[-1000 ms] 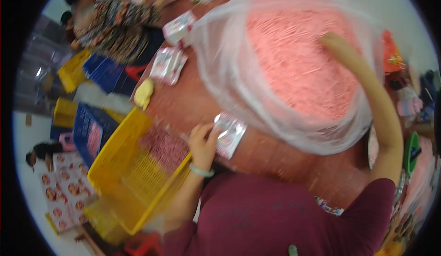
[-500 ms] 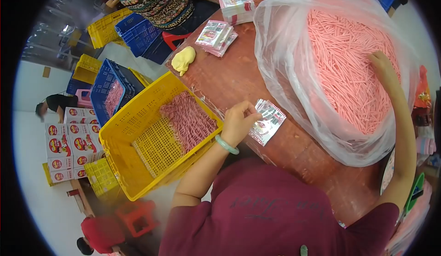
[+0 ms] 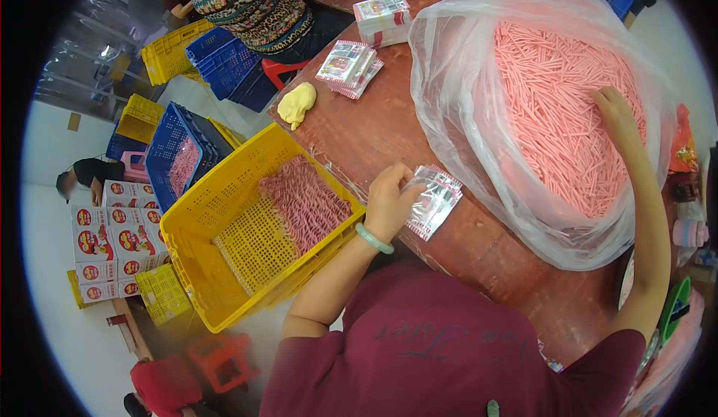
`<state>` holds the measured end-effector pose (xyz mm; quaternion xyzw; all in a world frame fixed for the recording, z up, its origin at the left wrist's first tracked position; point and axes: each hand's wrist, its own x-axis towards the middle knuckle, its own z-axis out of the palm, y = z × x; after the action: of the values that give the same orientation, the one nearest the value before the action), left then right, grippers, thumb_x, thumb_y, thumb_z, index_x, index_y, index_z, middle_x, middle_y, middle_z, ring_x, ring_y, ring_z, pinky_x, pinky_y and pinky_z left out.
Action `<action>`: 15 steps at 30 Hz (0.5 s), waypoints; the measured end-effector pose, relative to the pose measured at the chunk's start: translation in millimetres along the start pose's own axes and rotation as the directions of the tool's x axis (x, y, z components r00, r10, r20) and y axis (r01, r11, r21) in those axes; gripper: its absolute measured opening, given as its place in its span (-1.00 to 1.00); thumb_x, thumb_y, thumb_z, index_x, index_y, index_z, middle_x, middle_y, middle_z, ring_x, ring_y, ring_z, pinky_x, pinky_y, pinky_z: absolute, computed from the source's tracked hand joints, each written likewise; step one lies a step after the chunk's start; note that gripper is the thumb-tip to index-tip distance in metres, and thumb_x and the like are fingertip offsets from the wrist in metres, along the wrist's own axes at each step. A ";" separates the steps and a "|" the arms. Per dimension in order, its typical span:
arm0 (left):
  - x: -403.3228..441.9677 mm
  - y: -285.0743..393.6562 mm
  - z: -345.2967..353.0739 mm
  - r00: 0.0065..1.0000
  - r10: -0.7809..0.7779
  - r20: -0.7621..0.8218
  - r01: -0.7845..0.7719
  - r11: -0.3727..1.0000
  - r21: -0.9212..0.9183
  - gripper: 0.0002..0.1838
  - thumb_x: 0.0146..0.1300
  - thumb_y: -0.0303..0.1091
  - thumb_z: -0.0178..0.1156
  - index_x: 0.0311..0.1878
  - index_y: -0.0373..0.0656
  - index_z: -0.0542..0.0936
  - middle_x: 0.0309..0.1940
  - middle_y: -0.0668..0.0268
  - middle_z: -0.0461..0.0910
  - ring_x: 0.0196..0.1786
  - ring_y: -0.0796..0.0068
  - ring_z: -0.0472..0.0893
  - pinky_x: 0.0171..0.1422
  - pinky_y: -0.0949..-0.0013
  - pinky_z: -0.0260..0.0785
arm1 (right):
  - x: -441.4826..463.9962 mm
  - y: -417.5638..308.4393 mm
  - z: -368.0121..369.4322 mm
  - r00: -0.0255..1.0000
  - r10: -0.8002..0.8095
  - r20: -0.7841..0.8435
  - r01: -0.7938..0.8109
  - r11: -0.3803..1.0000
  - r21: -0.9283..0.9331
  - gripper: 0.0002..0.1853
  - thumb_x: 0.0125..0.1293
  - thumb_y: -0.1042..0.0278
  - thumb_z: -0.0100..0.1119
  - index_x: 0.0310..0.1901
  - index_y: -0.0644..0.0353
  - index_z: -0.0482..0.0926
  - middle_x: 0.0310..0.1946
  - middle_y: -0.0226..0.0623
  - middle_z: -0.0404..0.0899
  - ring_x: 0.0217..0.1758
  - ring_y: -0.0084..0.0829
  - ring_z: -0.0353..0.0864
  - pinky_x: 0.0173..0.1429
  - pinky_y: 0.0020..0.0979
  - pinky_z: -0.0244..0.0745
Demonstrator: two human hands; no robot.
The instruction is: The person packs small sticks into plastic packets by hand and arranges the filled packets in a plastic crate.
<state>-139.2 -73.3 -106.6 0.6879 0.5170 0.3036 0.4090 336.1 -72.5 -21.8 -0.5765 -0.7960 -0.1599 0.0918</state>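
My left hand (image 3: 390,201) is closed on the edge of a small stack of printed foil packets (image 3: 437,206) at the table's near edge. Its wrist wears a pale green bangle (image 3: 374,238). Over on the right, my right hand (image 3: 615,112) rests among thin pink sticks (image 3: 557,103), its fingers curled down onto them; the fingertips are partly hidden. The sticks fill a large clear plastic bag (image 3: 460,80) lying open on the table.
A yellow crate (image 3: 217,297) beside the table holds rows of pink packed sticks (image 3: 308,204). On the red-brown table (image 3: 374,136) lie a yellow cloth-like lump (image 3: 297,105) and packet stacks (image 3: 348,65). Printed boxes (image 3: 112,241), blue crates (image 3: 179,144) and other people surround it.
My left hand has shifted slightly on the foil packets, whose top edges look more fanned out. My right hand stays among the pink sticks. The whole view has moved a little.
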 end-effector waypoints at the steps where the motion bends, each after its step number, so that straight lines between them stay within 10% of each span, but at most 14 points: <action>1: 0.4 -0.8 -0.9 1.000 0.003 -0.015 -0.004 0.999 -0.038 -0.83 0.06 -0.44 0.38 -0.37 -0.28 0.57 -0.49 0.19 0.53 -0.39 0.26 0.53 -0.27 0.28 0.37 | -0.3 -0.8 0.7 1.000 0.000 -0.003 0.000 1.000 0.005 -0.60 0.01 0.69 0.07 -0.04 0.34 0.51 -0.19 -0.12 0.49 -0.03 -0.10 0.48 0.05 -0.22 0.43; 13: -5.7 -3.5 -18.1 0.940 0.156 -0.304 -0.183 0.981 -0.060 -0.94 0.25 -0.53 0.25 -0.23 -0.31 0.61 -0.33 0.31 0.63 -0.30 0.56 0.56 -0.20 0.49 0.40 | -7.0 10.0 15.9 0.949 0.118 -0.293 -0.119 0.993 0.013 -0.73 0.25 0.52 0.10 -0.01 0.32 0.52 -0.20 -0.08 0.51 -0.13 -0.12 0.52 -0.02 -0.23 0.43; 15: -6.6 17.0 -21.1 0.965 -0.012 -0.261 -0.069 0.952 -0.300 -0.96 0.28 -0.55 0.22 -0.23 -0.30 0.59 -0.33 0.36 0.63 -0.30 0.63 0.54 -0.20 0.52 0.40 | -2.9 -6.4 -1.9 0.862 0.463 -0.206 -0.422 0.881 0.213 -0.76 0.27 0.36 0.16 -0.09 0.31 0.54 -0.26 -0.14 0.54 -0.20 -0.19 0.52 -0.08 -0.26 0.42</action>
<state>-151.0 -76.7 -81.5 0.5778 0.5029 0.4734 0.4349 330.9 -77.6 -21.9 -0.7098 -0.6342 -0.1414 0.2721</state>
